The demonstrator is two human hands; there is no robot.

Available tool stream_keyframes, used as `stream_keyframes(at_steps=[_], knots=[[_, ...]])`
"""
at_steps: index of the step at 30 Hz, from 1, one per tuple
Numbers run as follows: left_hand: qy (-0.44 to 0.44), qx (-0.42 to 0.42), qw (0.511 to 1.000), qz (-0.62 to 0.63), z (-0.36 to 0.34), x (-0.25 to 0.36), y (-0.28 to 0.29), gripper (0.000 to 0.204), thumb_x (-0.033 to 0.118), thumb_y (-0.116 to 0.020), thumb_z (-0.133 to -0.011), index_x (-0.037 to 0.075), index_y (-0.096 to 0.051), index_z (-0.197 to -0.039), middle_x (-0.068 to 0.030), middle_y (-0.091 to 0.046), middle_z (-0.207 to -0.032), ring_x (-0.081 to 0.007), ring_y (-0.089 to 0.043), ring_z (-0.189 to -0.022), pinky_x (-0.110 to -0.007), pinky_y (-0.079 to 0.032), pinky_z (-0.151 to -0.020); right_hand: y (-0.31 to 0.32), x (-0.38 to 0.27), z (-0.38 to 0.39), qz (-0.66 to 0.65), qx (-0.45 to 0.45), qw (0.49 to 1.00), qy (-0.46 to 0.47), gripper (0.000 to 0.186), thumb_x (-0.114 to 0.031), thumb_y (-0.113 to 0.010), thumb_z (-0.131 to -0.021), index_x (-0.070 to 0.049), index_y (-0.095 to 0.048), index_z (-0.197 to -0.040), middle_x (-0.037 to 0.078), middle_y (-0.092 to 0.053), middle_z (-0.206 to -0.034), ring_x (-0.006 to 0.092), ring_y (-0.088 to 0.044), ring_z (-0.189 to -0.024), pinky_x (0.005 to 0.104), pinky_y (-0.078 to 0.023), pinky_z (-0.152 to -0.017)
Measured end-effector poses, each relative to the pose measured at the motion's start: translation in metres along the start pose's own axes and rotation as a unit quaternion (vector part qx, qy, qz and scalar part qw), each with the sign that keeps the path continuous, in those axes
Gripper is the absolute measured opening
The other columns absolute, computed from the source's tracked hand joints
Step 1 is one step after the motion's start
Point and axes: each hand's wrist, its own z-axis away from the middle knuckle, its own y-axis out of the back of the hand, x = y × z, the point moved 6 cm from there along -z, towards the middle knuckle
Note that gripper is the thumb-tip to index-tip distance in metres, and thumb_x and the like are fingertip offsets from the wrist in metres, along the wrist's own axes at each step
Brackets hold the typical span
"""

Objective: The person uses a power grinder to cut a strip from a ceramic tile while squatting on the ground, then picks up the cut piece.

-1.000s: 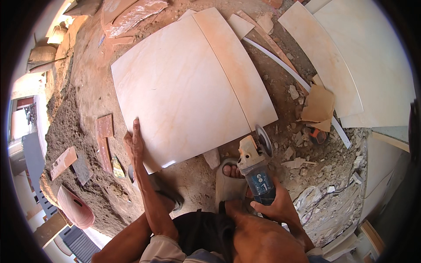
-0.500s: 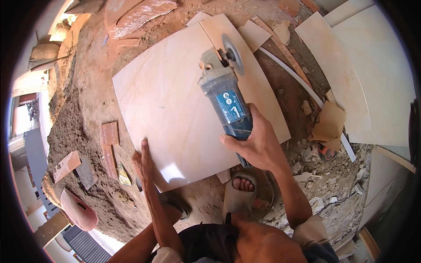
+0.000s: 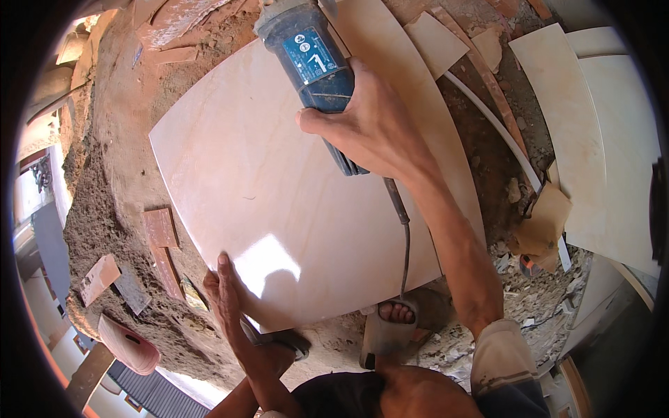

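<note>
A large glossy cream tile lies on the ground in front of me, and a dark line runs down its right part. My right hand is wrapped round the body of a blue angle grinder, held over the tile's far part. The grinder's head reaches the top edge of the picture, so its disc is mostly out of view. Its black cord hangs down across the tile toward my right foot. At the near left edge my left hand grips the tile, thumb on top and fingers partly hidden at the rim.
More cream tiles lie at the right. Tile offcuts, a thin white strip and brown scraps are between. Reddish pieces and a pink rounded object rest on the left. My sandalled foot is beside the tile's near edge.
My right hand has carried the angle grinder farther away over the tile, up the picture, and the cord now shows. My left hand stays at the tile's edge. The view has shifted slightly.
</note>
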Motion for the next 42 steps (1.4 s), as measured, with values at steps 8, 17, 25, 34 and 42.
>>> stream_keyframes(at_steps=[8,17,25,34,42], knots=[[-0.032,0.111,0.993,0.034,0.001,-0.006,-0.009,0.068,0.065,-0.071,-0.096,0.012,-0.048,-0.061,0.0062,-0.038,-0.056,-0.0083,-0.033,-0.054,-0.032,-0.029,-0.052,-0.005,0.017,-0.012,0.03,-0.006,0.999,-0.027,0.049,-0.03,-0.077,-0.077,0.004,-0.058,-0.106,0.016,-0.067,-0.08,0.027,-0.071,-0.067,0.0411,-0.06,-0.066],[-0.03,0.067,0.996,0.043,0.001,-0.001,-0.01,0.067,0.063,-0.071,-0.097,0.011,-0.047,-0.063,0.0063,-0.039,-0.059,-0.0084,-0.034,-0.056,-0.032,-0.031,-0.053,-0.004,0.022,-0.015,0.032,-0.014,0.999,-0.022,0.053,-0.033,-0.079,-0.077,0.005,-0.058,-0.106,0.015,-0.067,-0.08,0.0245,-0.07,-0.066,0.0404,-0.059,-0.061],[-0.024,0.081,0.996,0.037,0.001,-0.005,-0.009,0.065,0.064,-0.07,-0.097,0.01,-0.049,-0.066,0.0049,-0.041,-0.061,-0.0093,-0.036,-0.058,-0.033,-0.032,-0.055,-0.003,0.023,-0.014,0.037,-0.007,0.999,-0.012,0.053,-0.033,-0.08,-0.077,0.005,-0.059,-0.106,0.014,-0.067,-0.079,0.0249,-0.07,-0.065,0.0397,-0.06,-0.062],[-0.03,0.067,0.996,0.042,-0.002,-0.011,-0.009,0.061,0.06,-0.069,-0.099,0.012,-0.049,-0.067,0.006,-0.04,-0.062,-0.0081,-0.034,-0.059,-0.032,-0.03,-0.054,-0.007,0.031,-0.016,0.042,0.001,0.999,-0.005,0.049,-0.042,-0.085,-0.078,-0.002,-0.066,-0.1,0.009,-0.065,-0.078,0.0197,-0.067,-0.066,0.0371,-0.056,-0.063],[-0.022,0.083,0.995,0.059,0.003,0.0,-0.012,0.068,0.067,-0.071,-0.095,0.011,-0.048,-0.065,0.0062,-0.039,-0.061,-0.0087,-0.034,-0.059,-0.032,-0.031,-0.056,-0.007,0.032,-0.016,0.055,0.001,0.998,-0.02,0.048,-0.041,-0.085,-0.079,-0.003,-0.066,-0.101,0.007,-0.064,-0.077,0.0187,-0.066,-0.066,0.0367,-0.056,-0.062]])
